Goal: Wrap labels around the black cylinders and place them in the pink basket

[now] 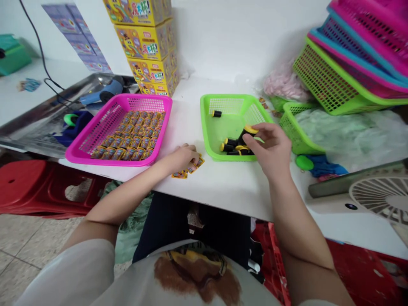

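My right hand (272,146) pinches a small black cup with a yellow rim (249,130) between thumb and fingers, above the near right part of a green basket (206,127). Several more black-and-yellow cups (227,147) lie in that basket, and a lone black one (216,114) rests near its far side. Over several small printed cards (180,174) on the table, my left hand (184,159) has its fingers curled and closed on a card. To its left, a pink basket (72,151) holds rows of cups with printed wraps (129,136).
Yellow printed boxes (143,44) are stacked behind the pink basket. A metal tray (35,114) with a blue-handled tool (106,91) lies at left. Stacked baskets (334,76), a basket of plastic bags (299,140) and a fan (379,191) crowd the right. Red stools (22,182) stand below.
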A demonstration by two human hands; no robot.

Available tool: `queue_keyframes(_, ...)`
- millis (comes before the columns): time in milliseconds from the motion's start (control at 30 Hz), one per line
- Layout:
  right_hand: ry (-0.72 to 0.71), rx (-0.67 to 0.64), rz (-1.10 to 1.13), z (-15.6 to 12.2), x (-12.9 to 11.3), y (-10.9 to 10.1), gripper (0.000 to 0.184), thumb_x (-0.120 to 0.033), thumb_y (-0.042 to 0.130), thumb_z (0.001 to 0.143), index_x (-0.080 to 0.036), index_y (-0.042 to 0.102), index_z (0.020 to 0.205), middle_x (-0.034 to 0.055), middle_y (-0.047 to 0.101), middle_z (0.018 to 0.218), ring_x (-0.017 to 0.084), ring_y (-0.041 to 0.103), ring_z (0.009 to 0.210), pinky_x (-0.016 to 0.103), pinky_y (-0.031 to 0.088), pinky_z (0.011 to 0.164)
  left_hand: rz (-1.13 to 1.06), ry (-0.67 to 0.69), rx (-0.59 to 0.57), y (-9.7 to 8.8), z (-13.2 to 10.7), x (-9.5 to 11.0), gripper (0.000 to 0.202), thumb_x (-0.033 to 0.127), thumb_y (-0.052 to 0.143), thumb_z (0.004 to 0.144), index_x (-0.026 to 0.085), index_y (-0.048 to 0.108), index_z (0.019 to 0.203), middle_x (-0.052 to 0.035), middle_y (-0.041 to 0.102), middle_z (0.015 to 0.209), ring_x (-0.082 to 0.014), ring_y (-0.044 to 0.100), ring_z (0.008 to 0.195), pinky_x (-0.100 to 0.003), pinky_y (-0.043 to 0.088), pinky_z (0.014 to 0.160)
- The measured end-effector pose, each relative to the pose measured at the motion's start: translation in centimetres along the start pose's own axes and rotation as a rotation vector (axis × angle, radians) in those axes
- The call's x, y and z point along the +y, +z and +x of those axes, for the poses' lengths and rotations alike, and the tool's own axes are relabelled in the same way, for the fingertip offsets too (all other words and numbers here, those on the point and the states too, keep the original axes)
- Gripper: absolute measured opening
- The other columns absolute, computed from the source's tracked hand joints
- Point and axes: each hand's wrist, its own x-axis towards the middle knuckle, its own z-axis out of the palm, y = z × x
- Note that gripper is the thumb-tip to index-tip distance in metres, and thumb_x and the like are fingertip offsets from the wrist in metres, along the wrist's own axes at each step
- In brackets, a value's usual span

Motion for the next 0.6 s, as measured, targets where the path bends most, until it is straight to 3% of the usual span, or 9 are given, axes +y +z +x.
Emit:
queue_keyframes(67, -0.045, 0.049, 0.052, 0.1, 0.2, 0.0, 0.027, -0.042, 0.085, 0.088, -0.031, 0.068, 0.106, 0.0032, 0.075, 0.109, 0.019, 0.075, 0.1, 0.035, 0.067, 0.082, -0.02, 0.012, 0.026, -0.8, -1.0, 0.5, 0.006, 0.015, 0.08, 0.086, 0.02, 0.082, 0.089, -0.0083, 0.081, 0.104, -0.0263, 0.074, 0.108, -0.037, 0.055, 0.099)
queue_keyframes(133, -0.075, 0.072, 0.096, 0.1, 0.3, 0.2, 0.029, -0.045, 0.085, 0.089, -0.031, 0.068, 0.107, 0.0029, 0.076, 0.11, 0.018, 0.076, 0.099, 0.033, 0.067, 0.08, -0.064, 0.023, 0.156, -1.8, -2.4, 1.1, 0.012, 0.017, 0.072, 0.095, 0.02, 0.081, 0.102, -0.0054, 0.082, 0.099, -0.0195, 0.076, 0.094, -0.029, 0.055, 0.089)
queue_keyframes(200, -0.085, 0.074, 0.122, -0.1, 0.3, 0.6, 0.03, -0.048, 0.085, 0.09, -0.031, 0.068, 0.108, 0.0028, 0.077, 0.11, 0.017, 0.076, 0.097, 0.032, 0.067, 0.077, -0.053, 0.015, 0.349, -2.8, -3.8, 1.7, 0.02, 0.023, 0.067, 0.101, 0.02, 0.078, 0.117, -0.0046, 0.083, 0.096, -0.0185, 0.077, 0.086, -0.028, 0.055, 0.083)
queue_keyframes(267, -0.082, 0.071, 0.128, -0.3, 0.2, 1.0, 0.033, -0.051, 0.085, 0.089, -0.03, 0.068, 0.107, 0.003, 0.077, 0.111, 0.018, 0.077, 0.096, 0.032, 0.067, 0.078, 0.047, -0.018, 0.462, -3.7, -4.7, 2.4, 0.028, 0.028, 0.066, 0.103, 0.021, 0.074, 0.128, -0.005, 0.083, 0.092, -0.0217, 0.077, 0.086, -0.03, 0.055, 0.082)
queue_keyframes(333, -0.074, 0.064, 0.116, -0.6, 0.2, 1.3, 0.036, -0.053, 0.086, 0.087, -0.03, 0.068, 0.107, 0.0033, 0.077, 0.11, 0.018, 0.078, 0.096, 0.032, 0.067, 0.078, 0.174, -0.094, 0.442, -4.1, -4.8, 2.9, 0.03, 0.03, 0.067, 0.102, 0.021, 0.073, 0.13, -0.0063, 0.082, 0.089, -0.0252, 0.078, 0.087, -0.032, 0.055, 0.08)
queue_keyframes(467, -0.055, 0.02, 0.134, -0.8, 0.3, 1.7, 0.035, -0.054, 0.086, 0.086, -0.03, 0.069, 0.106, 0.0027, 0.078, 0.105, 0.018, 0.077, 0.09, 0.032, 0.067, 0.074, 0.27, -0.245, 0.159, -2.9, -2.8, 2.5, 0.022, 0.029, 0.068, 0.098, 0.02, 0.08, 0.114, -0.0087, 0.08, 0.086, -0.0269, 0.077, 0.081, -0.031, 0.052, 0.07)
queue_keyframes(533, -0.052, -0.01, 0.165, -0.9, 0.4, 1.8, 0.032, -0.051, 0.086, 0.087, -0.03, 0.069, 0.105, 0.002, 0.078, 0.103, 0.018, 0.077, 0.088, 0.033, 0.067, 0.073, 0.219, -0.221, 0.107, -1.8, -1.8, 1.6, 0.019, 0.026, 0.068, 0.097, 0.02, 0.082, 0.108, -0.0086, 0.08, 0.09, -0.0245, 0.077, 0.085, -0.029, 0.053, 0.072)
queue_keyframes(600, -0.05, -0.028, 0.183, -1.0, 0.4, 1.9, 0.03, -0.049, 0.086, 0.088, -0.031, 0.07, 0.105, 0.0015, 0.078, 0.103, 0.018, 0.077, 0.088, 0.033, 0.067, 0.073, 0.151, -0.124, 0.167, -1.1, -1.6, 0.7, 0.014, 0.023, 0.07, 0.095, 0.019, 0.083, 0.098, -0.0087, 0.081, 0.097, -0.0223, 0.077, 0.092, -0.029, 0.056, 0.08)
